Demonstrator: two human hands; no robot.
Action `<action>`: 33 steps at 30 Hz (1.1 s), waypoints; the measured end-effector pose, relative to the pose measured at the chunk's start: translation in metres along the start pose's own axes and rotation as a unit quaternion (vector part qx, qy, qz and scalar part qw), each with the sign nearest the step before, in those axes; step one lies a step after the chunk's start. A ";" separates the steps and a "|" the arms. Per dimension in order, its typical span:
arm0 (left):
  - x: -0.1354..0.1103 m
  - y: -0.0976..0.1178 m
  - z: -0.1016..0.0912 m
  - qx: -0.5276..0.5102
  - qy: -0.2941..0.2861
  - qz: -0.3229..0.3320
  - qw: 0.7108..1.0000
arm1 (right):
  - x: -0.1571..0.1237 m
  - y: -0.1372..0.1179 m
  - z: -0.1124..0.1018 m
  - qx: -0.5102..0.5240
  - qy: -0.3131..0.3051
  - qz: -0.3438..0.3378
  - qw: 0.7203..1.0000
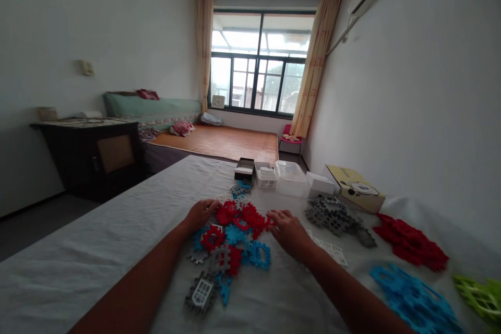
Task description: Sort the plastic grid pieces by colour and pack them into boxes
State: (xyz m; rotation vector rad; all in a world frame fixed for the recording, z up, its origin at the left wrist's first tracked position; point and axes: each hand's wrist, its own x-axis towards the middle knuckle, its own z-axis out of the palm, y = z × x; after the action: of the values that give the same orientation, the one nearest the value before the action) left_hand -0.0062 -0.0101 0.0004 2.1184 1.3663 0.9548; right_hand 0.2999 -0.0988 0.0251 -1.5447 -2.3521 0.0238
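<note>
Toothed plastic pieces [236, 234], red, blue and grey, heaped on the cloth-covered desk [97, 255] — directly before the person, likely so both hands reach them equally. Left hand [200, 215] at the heap's left edge, fingers against the red pieces [226, 213]; right hand [288, 230] opposite, fingers bent beside more red. Placement suggests containing the reds from both sides. Grip: cannot tell for either hand whether it is closed on a piece; fingertips too blurred. To the right, grey pile [327, 214], red pile [413, 242], blue pile [418, 300] and green pile [479, 297] lie apart — probably kept by colour for easy picking. Clear tub [290, 177] and yellow box [354, 188] stand beyond, leaving the near cloth free for handwork.
</note>
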 end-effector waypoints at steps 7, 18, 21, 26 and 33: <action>0.000 -0.004 0.001 0.012 0.006 0.020 1.000 | 0.007 -0.011 0.030 -0.062 -0.023 0.022 0.998; -0.005 0.003 0.001 0.029 0.016 0.001 0.999 | -0.002 -0.008 0.010 0.086 -0.023 -0.038 0.995; -0.006 0.003 0.001 0.027 0.015 0.000 1.000 | -0.003 -0.005 0.010 0.025 0.000 0.012 1.000; -0.006 0.003 0.001 0.020 0.018 -0.007 1.000 | -0.004 -0.004 0.014 -0.030 -0.043 0.044 0.998; -0.005 0.000 0.002 0.022 0.020 0.009 1.000 | -0.002 0.003 0.025 0.011 0.033 0.011 0.999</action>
State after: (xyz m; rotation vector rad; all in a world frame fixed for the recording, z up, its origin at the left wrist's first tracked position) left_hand -0.0065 -0.0148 -0.0027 2.1585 1.4010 0.9878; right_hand 0.2963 -0.0954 0.0005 -1.5371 -2.2774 0.0031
